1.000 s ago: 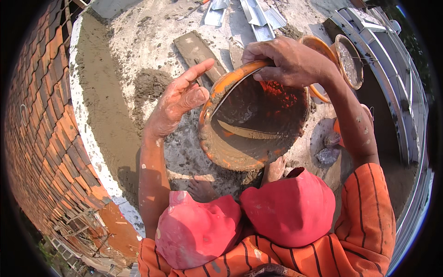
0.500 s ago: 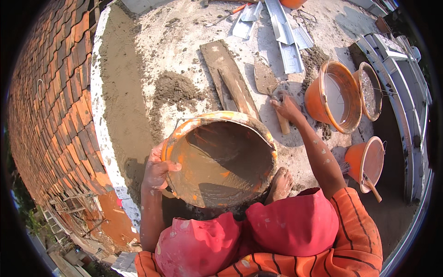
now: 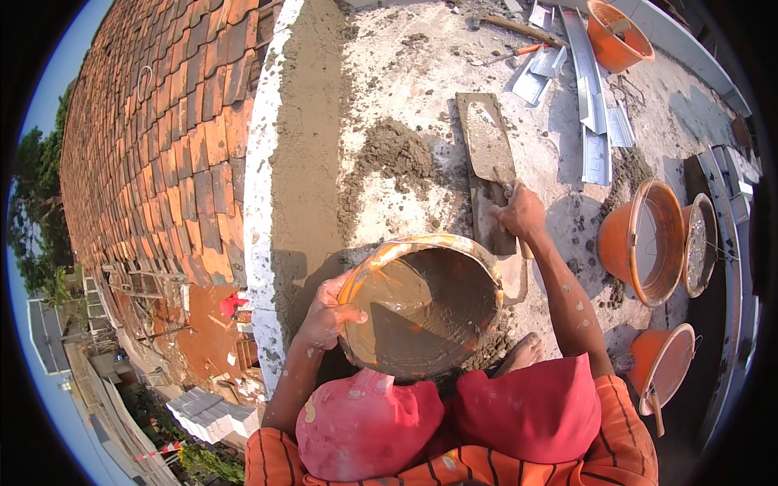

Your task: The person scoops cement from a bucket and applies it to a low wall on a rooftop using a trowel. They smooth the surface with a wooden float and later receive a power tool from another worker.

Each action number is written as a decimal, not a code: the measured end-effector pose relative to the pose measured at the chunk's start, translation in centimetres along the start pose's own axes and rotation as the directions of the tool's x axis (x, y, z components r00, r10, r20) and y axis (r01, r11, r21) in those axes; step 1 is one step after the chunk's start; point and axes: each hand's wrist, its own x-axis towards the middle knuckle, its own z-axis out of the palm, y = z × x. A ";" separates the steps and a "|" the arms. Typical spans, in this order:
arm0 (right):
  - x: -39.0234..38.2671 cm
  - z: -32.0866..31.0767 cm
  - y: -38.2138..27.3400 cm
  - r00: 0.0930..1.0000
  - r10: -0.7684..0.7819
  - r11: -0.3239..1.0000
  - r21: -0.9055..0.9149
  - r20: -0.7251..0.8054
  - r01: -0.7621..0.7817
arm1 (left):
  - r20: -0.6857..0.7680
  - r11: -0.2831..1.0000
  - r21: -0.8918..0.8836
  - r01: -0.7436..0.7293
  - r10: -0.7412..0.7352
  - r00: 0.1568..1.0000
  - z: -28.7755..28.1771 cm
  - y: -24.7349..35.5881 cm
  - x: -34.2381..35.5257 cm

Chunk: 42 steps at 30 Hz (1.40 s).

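Note:
My left hand (image 3: pixel 331 314) grips the rim of an orange bucket (image 3: pixel 369 263), thumb over the edge. Grey-brown wet mortar (image 3: pixel 389 340) coats its inside and pools at the bottom; its mouth faces up toward me between my knees. Stretched out ahead, my right hand (image 3: pixel 523 212) is closed round the handle of a trowel (image 3: pixel 489 146). The trowel's mortar-smeared blade points away from me over a dirty wooden board (image 3: pixel 480 198). Whether blade and board touch, I cannot tell.
A mortar heap (image 3: pixel 397 150) lies left of the board. Along the white roof edge (image 3: pixel 261 170) runs a smoothed mortar strip (image 3: pixel 304 162), with roof tiles (image 3: pixel 178 162) beyond. Orange buckets (image 3: pixel 620 243) stand at right; metal channels (image 3: pixel 592 97) lie ahead. My bare foot (image 3: pixel 523 354) is beside the bucket.
My view has swung left, so the scene sits further right. The trowel has moved left, from beside the board to over it. My left hand still holds the bucket.

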 end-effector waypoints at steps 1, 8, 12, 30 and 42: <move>0.3 -0.4 0.4 0.999 0.003 1.000 0.011 -0.045 -0.003 | -0.002 0.999 0.038 0.002 -0.002 1.000 0.0 0.2 -0.2; 3.2 -5.0 4.2 0.911 -0.094 0.991 -0.125 -0.401 0.047 | -0.041 0.999 -0.019 -0.026 0.025 0.999 -0.6 0.1 -0.6; 3.1 -2.2 1.3 0.924 -0.193 0.962 0.123 -0.329 0.245 | -0.058 1.000 -0.003 0.025 -0.025 0.998 -1.1 -0.3 -0.3; 8.4 14.4 -17.5 0.809 -0.559 0.768 0.480 0.181 0.424 | -0.280 0.999 -0.041 -0.001 -0.010 0.960 -0.5 -0.8 -5.6; 1.6 -0.8 -11.1 0.750 -0.659 0.727 0.303 0.057 0.616 | -0.369 0.948 -0.272 -0.167 0.057 0.928 -0.2 -1.6 -3.4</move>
